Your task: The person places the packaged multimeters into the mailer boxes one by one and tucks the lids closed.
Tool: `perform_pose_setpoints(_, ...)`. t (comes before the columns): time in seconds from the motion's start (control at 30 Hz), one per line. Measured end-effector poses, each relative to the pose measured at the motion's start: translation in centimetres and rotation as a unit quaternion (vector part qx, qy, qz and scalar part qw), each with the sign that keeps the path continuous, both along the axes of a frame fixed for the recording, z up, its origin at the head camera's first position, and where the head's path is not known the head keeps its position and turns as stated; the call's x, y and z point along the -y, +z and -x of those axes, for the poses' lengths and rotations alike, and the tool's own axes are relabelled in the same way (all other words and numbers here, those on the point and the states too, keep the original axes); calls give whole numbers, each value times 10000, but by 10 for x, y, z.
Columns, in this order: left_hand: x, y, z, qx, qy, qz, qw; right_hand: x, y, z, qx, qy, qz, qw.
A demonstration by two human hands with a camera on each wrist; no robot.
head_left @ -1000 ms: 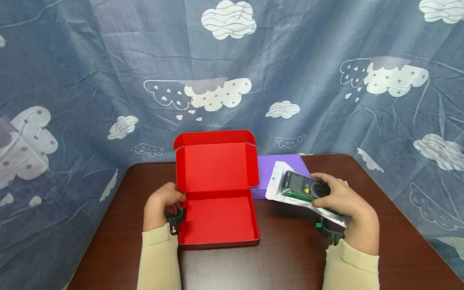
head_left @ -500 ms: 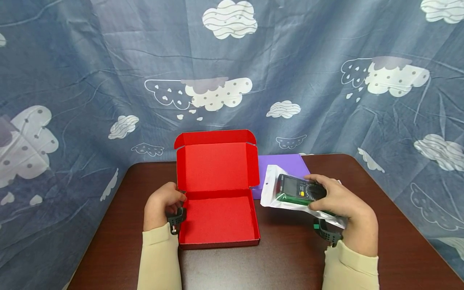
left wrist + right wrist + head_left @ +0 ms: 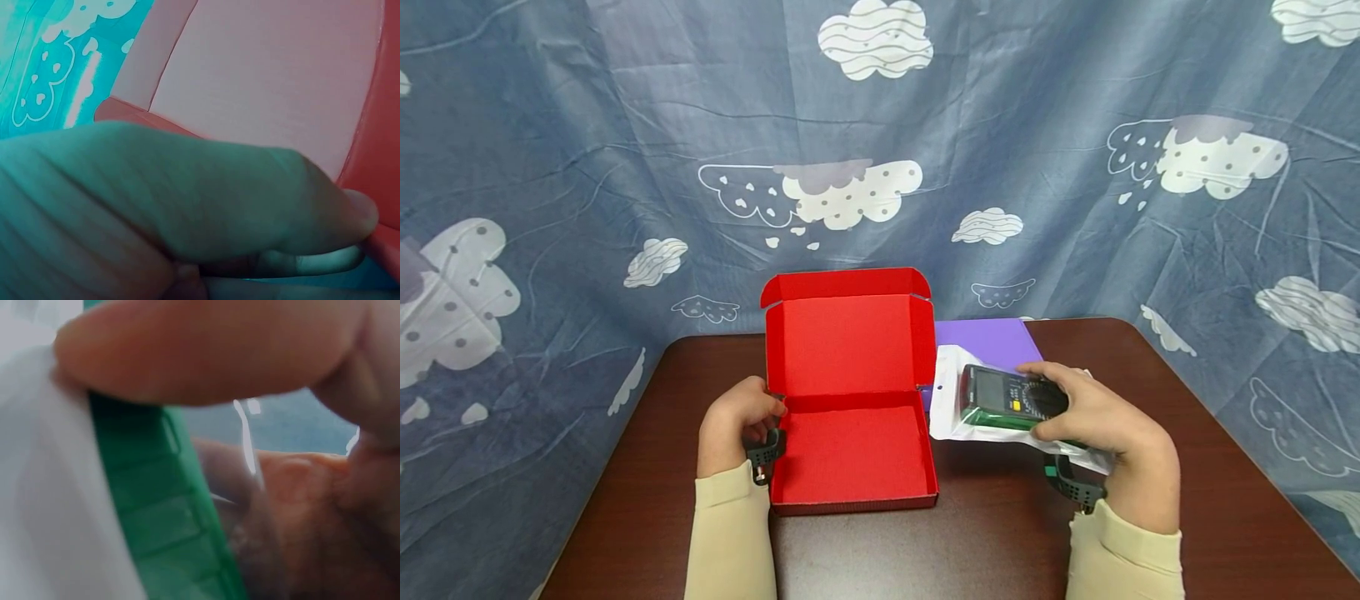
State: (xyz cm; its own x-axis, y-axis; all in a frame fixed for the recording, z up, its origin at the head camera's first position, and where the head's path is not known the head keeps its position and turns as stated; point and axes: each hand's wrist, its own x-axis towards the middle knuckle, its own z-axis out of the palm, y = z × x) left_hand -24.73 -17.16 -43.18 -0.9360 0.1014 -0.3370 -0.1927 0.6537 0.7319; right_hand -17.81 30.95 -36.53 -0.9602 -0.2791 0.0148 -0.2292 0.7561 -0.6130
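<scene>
My right hand (image 3: 1093,412) grips a multimeter (image 3: 1000,396) sealed in a clear-fronted, white-backed bag (image 3: 951,408), thumb on the near side and fingers over the far side. The meter is black with a green edge (image 3: 162,500), which shows close up in the right wrist view. It is held to the right of an open red box (image 3: 853,454), overlapping a purple box behind. With its thumb (image 3: 337,219) and fingers, my left hand (image 3: 741,417) pinches the left wall of the red box. The box's lid (image 3: 850,346) stands raised at the back, and nothing lies inside.
The closed purple box (image 3: 985,333) lies at the back, just right of the red lid. Everything rests on a dark brown table (image 3: 1000,542) with a blue cloud-print curtain (image 3: 1037,100) hanging behind and at both sides.
My right hand has moved a little left with the bagged multimeter, bringing the bag's end near the red box's right edge. My left hand stays at the box wall.
</scene>
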Motion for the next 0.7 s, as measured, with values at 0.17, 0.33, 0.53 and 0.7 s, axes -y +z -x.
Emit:
perform_pose_setpoints(0.17, 1, -1, 0, 9, -7, -34, 10000, 4, 1, -2, -54, 161, 29, 9999)
perform_pose_setpoints(0.33, 1, -1, 0, -12, -33, 7, 10000, 10, 3, -2, -77, 251, 69, 9996)
perform_pose_setpoints(0.53, 1, 0, 0, 0, -33, 37, 10000, 22, 2, -1, -49, 439, 146, 9989)
perform_pose_setpoints(0.7, 1, 1, 0, -5, -14, 20, 10000, 33, 1, 0, -50, 752, 367, 9965)
